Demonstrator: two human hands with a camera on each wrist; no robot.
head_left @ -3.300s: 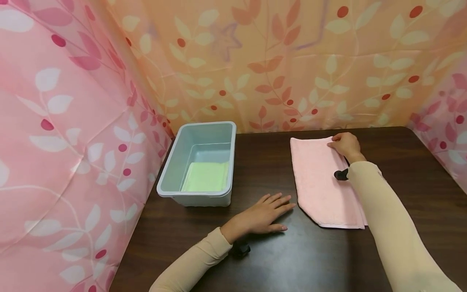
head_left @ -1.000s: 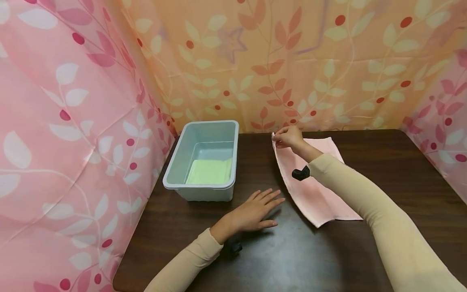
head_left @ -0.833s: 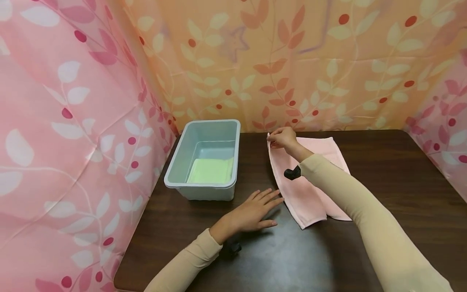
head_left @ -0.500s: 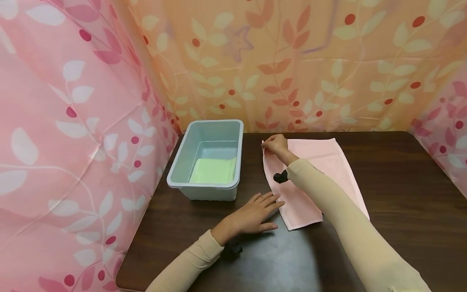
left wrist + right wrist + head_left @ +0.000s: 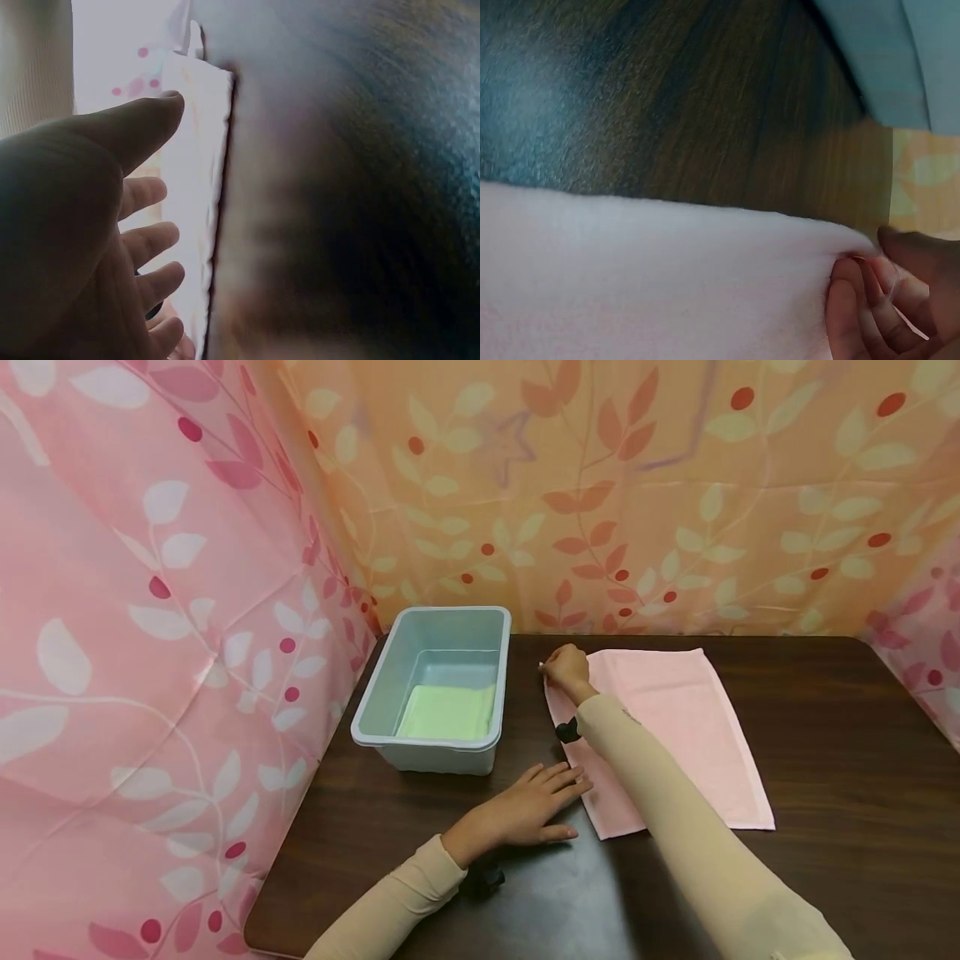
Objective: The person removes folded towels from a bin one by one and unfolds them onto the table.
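Note:
A pink towel (image 5: 690,727) lies spread on the dark wooden table, its middle partly covered by the right forearm. At its far left corner my right hand (image 5: 567,670) pinches the edge between thumb and fingers; the right wrist view shows the thumb (image 5: 911,251) on top of the towel (image 5: 667,277) and the other fingers curled under. My left hand (image 5: 528,807) is spread with straight fingers, its fingertips right at the towel's near left edge. In the left wrist view its fingers (image 5: 154,244) are extended and hold nothing.
A light blue plastic basin (image 5: 427,757) stands left of the towel, with a folded light green cloth (image 5: 447,712) in it. Floral curtains (image 5: 600,510) hang right behind the table (image 5: 847,760) and along its sides.
My right hand has carried the towel's corner leftward from the right side, unfolding the towel to a wider sheet and then lowering that edge. My left hand stays nearly in place.

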